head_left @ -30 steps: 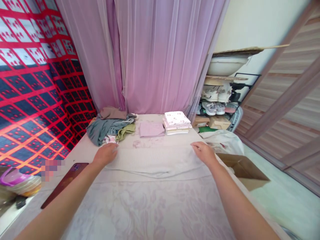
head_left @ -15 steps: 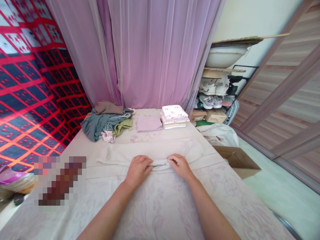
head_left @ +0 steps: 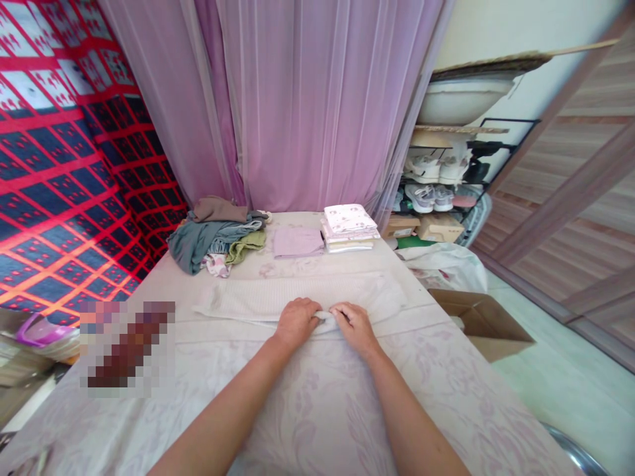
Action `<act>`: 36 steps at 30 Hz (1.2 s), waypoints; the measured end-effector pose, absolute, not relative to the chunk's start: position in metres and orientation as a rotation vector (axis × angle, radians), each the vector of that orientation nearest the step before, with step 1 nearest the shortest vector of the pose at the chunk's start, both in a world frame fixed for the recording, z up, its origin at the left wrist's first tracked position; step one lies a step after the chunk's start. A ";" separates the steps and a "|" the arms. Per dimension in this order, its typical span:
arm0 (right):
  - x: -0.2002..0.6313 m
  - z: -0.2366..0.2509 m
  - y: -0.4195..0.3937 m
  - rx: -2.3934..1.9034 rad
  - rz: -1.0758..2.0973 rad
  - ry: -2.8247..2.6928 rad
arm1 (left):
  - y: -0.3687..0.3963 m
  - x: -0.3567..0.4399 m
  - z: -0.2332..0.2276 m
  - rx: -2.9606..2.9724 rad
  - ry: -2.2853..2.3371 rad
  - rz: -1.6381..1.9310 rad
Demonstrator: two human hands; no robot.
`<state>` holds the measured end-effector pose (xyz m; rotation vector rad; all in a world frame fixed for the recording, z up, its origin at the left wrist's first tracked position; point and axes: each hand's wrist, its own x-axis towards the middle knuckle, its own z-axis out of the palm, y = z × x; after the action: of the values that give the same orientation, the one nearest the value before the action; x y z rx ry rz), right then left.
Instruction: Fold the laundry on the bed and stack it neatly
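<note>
A white ribbed knit garment (head_left: pixel 268 295) lies flat across the bed, long side toward me. My left hand (head_left: pixel 297 322) is closed on its near edge, fingertips pinching a small bunched bit of the fabric. Close beside it, my right hand (head_left: pixel 355 325) pinches the same edge between thumb and fingers. Only a short gathered piece of cloth shows between the two hands. Beyond the garment lie a folded lilac cloth (head_left: pixel 298 244) and a neat stack of folded white and printed cloths (head_left: pixel 350 228).
A loose heap of clothes (head_left: pixel 201 246) sits at the bed's far left. Purple curtains (head_left: pixel 307 106) hang behind the bed. To the right are a shoe rack (head_left: pixel 441 182) and an open cardboard box (head_left: pixel 489 324) on the floor. A blurred-out patch covers something at left.
My left hand has slid right along the garment's near edge, closer to my right hand. The right hand stays at about the same place. The view has shifted slightly.
</note>
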<state>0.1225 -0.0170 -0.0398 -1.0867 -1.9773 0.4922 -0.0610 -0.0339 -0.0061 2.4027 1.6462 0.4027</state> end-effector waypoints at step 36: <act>0.131 -0.033 -0.025 -1.387 0.035 -2.014 | -0.043 -0.062 -0.010 2.491 1.643 0.594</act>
<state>0.1312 -0.0248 -0.0333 -1.3869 -2.0141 0.0345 -0.0617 -0.0430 -0.0101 2.4914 1.6431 0.5943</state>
